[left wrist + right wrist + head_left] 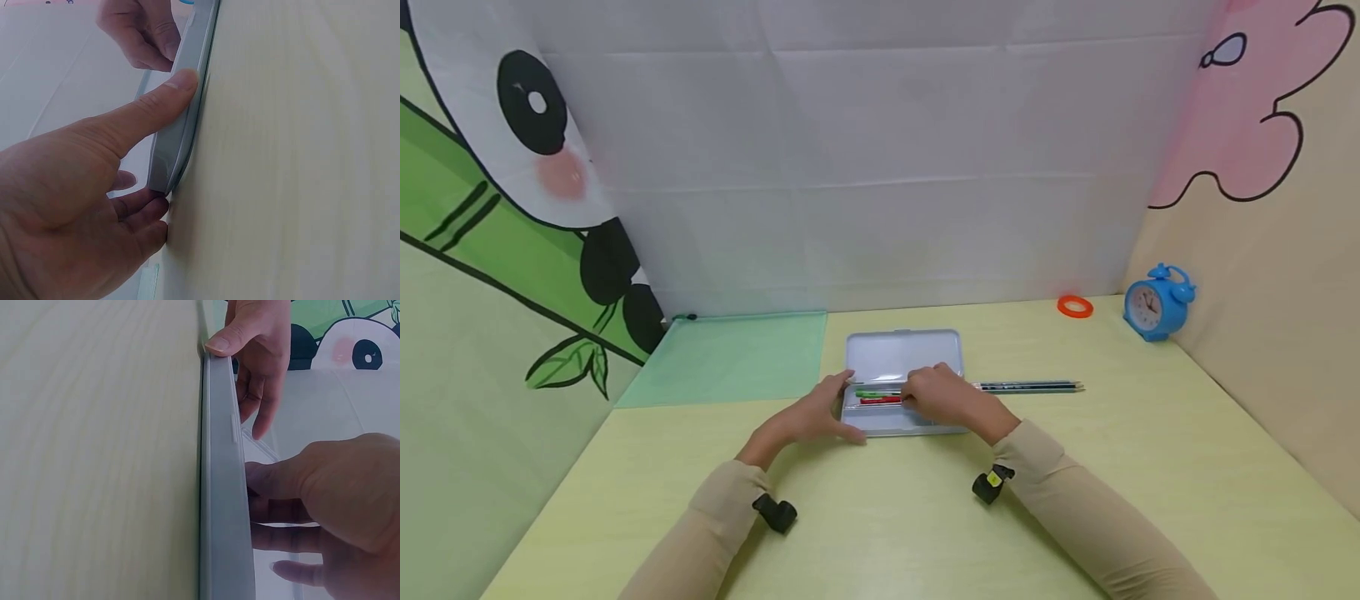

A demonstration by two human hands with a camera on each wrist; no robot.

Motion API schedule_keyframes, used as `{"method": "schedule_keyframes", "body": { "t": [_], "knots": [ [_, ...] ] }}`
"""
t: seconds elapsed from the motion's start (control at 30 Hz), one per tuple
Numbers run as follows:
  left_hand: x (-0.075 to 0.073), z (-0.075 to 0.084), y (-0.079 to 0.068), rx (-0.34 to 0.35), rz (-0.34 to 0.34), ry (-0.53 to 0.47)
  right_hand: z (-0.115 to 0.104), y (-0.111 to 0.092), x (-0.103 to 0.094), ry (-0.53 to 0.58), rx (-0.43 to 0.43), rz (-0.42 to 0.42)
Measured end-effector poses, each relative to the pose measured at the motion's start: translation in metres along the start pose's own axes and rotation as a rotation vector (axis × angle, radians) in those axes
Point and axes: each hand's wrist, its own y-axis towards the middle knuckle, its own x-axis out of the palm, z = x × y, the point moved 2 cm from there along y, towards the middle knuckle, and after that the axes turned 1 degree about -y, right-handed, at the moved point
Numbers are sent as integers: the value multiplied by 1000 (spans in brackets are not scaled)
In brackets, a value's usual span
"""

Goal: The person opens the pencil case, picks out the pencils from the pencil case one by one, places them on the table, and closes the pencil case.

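Observation:
In the head view an open pale-grey pencil case [904, 353] lies on the table with its lid tipped back. My left hand [816, 412] grips its left end; in the left wrist view the thumb [159, 103] presses the front wall and the fingers curl at the corner. My right hand [943, 396] reaches into the tray, fingers bent down at the right ends of a red pen [880, 400] and a green pen [871, 393]. It seems to pinch the red pen, though the fingertips are hidden behind the case wall in the right wrist view.
Dark striped pencils [1033, 387] lie just right of the case. A green translucent sheet [737, 358] covers the back left of the table. Towards the back right are an orange-red ring [1075, 307] and a blue alarm clock [1156, 304]. A white cloth wall [880, 167] stands behind.

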Motion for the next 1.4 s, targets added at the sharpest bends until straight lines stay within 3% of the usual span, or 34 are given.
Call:
{"method": "schedule_keyframes", "body": {
  "t": [0.33,0.93,1.4],
  "knots": [
    [1,0,0,1,1,-2,2,0,4,27,19,-47],
    [1,-3,2,10,9,4,-5,-1,2,57,61,-40],
    [1,-2,2,12,9,8,-7,-1,0,-14,71,-80]
  ]
}}
